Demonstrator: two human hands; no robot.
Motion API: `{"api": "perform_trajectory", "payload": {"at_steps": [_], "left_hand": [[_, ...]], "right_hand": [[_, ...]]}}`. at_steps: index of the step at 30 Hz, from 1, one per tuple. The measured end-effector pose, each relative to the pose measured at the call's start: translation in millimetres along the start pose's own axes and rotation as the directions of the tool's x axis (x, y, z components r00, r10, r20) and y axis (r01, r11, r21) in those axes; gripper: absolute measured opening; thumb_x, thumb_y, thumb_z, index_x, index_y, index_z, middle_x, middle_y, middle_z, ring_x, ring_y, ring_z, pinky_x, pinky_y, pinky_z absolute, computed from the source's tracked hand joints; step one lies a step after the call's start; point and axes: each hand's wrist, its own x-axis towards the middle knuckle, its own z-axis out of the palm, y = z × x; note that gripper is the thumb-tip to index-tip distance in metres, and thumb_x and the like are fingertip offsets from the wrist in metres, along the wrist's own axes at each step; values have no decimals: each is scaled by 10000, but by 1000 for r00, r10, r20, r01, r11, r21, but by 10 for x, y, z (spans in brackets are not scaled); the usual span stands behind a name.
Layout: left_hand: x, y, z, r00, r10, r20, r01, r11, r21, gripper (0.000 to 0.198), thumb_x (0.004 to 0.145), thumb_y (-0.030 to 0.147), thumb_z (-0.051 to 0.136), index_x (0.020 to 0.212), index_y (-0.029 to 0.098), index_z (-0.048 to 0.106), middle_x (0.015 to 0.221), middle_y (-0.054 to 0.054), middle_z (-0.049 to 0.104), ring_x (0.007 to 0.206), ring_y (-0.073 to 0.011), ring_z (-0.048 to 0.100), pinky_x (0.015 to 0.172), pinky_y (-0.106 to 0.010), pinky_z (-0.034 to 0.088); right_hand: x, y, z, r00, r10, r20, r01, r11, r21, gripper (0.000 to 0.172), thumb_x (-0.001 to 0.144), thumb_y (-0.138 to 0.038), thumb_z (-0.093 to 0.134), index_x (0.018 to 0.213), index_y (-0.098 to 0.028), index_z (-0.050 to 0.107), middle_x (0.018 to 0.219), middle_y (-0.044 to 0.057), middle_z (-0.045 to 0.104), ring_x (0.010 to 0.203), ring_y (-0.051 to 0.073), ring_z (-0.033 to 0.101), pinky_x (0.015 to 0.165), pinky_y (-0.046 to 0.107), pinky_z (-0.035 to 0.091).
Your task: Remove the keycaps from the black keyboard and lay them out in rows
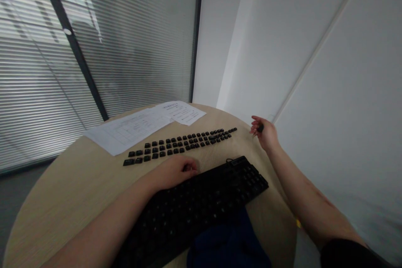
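A black keyboard (201, 205) lies slanted on the table, several keys in place on it, its upper part dark and hard to make out. My left hand (176, 171) rests by the keyboard's far edge with its fingers curled in; whatever may be inside them is hidden. Raised over the right edge of the table, my right hand (266, 134) has a small black keycap (260, 127) in its bent fingers. Beyond my left hand, loose black keycaps (169, 152) are laid out in slanting rows.
Printed paper sheets (135, 127) lie at the back of the round wooden table (59, 192). A dark blue cloth (229, 243) is at the keyboard's near side. White wall (339, 104) stands close on the right, and a glass partition with blinds (141, 50) rises behind.
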Motion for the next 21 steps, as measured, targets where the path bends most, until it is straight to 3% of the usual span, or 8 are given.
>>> {"api": "perform_trajectory", "payload": {"at_steps": [2,4,6,8,10,14,17,21], "left_hand": [[2,-5,-5,1000,3,0,-3,1000,5,229,911,372,562,833,198,688,745,1,637,717,-164,580,658,-275,389],[9,-15,-4,1000,-1,4,1,1000,15,228,916,370,559,838,199,688,754,-2,646,721,-166,587,661,-278,388],[16,-17,-3,1000,4,15,-5,1000,30,226,922,365,553,854,204,696,772,-4,662,732,-169,596,667,-280,385],[21,-4,-5,1000,13,26,-14,999,43,227,926,359,546,862,208,704,788,-7,673,747,-172,602,674,-282,382],[24,18,-11,999,13,31,-14,999,49,235,926,366,549,850,207,705,787,-10,676,750,-173,602,676,-282,382],[29,32,-18,999,8,35,-9,999,41,232,913,367,563,838,202,708,784,-12,683,744,-171,606,675,-279,386],[34,1,-12,999,8,34,-10,999,43,242,910,379,565,839,203,715,775,-12,683,725,-169,600,658,-279,378],[36,-34,-6,999,13,34,-15,998,55,243,905,385,568,855,208,727,784,-18,691,726,-174,603,655,-282,374]], "right_hand": [[-128,-166,-80,998,51,46,-56,993,105,553,961,-559,316,976,-176,715,798,86,683,713,217,677,690,377,608],[-313,-323,-150,972,161,173,-205,938,280,516,941,-602,422,877,-181,714,648,36,603,573,178,597,582,324,570],[-531,-464,-207,914,256,316,-351,889,294,491,931,-633,508,833,-193,704,469,-52,427,405,130,414,455,275,476],[-743,-580,-243,852,316,419,-429,879,209,489,919,-669,558,818,-207,684,400,-95,334,353,112,313,433,271,456],[-916,-662,-259,832,339,438,-418,904,93,518,904,-712,574,791,-214,660,378,-97,364,346,111,335,494,302,520],[-1109,-693,-242,854,321,410,-296,947,-125,523,873,-740,607,786,-224,613,398,-68,488,428,145,540,592,297,544],[-1162,-612,-200,856,303,419,-262,953,-155,499,835,-727,661,798,-243,544,447,-73,531,440,147,575,536,270,500],[-1192,-469,-131,870,319,376,-259,945,-202,504,876,-751,557,795,-256,506,410,-84,467,361,152,526,390,239,351]]}}
